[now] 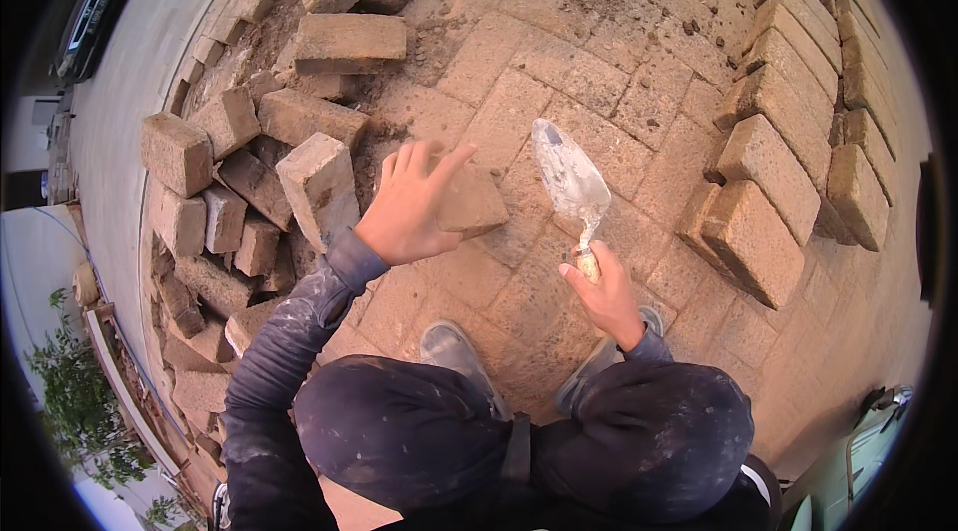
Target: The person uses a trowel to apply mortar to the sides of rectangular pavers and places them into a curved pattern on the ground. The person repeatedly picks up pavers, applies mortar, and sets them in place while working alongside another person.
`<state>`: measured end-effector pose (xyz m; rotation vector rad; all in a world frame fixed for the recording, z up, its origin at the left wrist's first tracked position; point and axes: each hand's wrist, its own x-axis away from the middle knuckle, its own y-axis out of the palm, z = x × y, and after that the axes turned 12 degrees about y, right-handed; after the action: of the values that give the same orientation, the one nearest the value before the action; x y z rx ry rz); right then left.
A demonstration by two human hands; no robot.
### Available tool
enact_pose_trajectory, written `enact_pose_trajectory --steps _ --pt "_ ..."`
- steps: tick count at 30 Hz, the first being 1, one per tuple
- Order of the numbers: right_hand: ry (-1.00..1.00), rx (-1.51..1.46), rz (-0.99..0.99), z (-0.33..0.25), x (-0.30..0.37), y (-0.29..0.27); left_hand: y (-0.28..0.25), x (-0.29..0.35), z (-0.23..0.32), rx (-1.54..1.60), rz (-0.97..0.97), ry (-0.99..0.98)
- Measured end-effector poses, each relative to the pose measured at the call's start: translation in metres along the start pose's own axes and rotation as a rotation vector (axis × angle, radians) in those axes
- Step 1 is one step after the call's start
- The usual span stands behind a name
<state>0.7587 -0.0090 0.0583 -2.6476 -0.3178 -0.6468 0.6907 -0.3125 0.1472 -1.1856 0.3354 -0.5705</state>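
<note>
My right hand (605, 293) is wrapped round the handle of a pointed trowel (571, 172). Its metal blade, smeared with pale dried mortar, points away from me above the paving. Over to the left, my left hand (407, 204) has its fingers apart, the index finger stretched out to the right. A brown brick (473, 202) lies just behind and beside that hand, partly covered by it; whether the palm touches it I cannot tell. Close to the left wrist, another brick (319, 187) leans upright at the edge of a loose pile.
A heap of tumbled bricks (257, 247) runs along the left, with more bricks (349, 44) farther off. On the right stand rows of stacked bricks (763, 182). Brick paving (499, 57) with scattered dirt lies between. My shoes (454, 349) rest on it. A dark car (97, 12) is at far left.
</note>
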Motion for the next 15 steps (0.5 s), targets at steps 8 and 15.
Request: enact_pose_trajectory --steps 8,15 --pt "0.145 0.026 -0.169 0.005 -0.001 0.011 0.041 0.000 0.035 -0.125 0.319 -0.535" --pt "0.031 -0.014 -0.116 0.021 -0.006 0.008 -0.013 0.017 0.007 0.269 -0.047 -0.213"
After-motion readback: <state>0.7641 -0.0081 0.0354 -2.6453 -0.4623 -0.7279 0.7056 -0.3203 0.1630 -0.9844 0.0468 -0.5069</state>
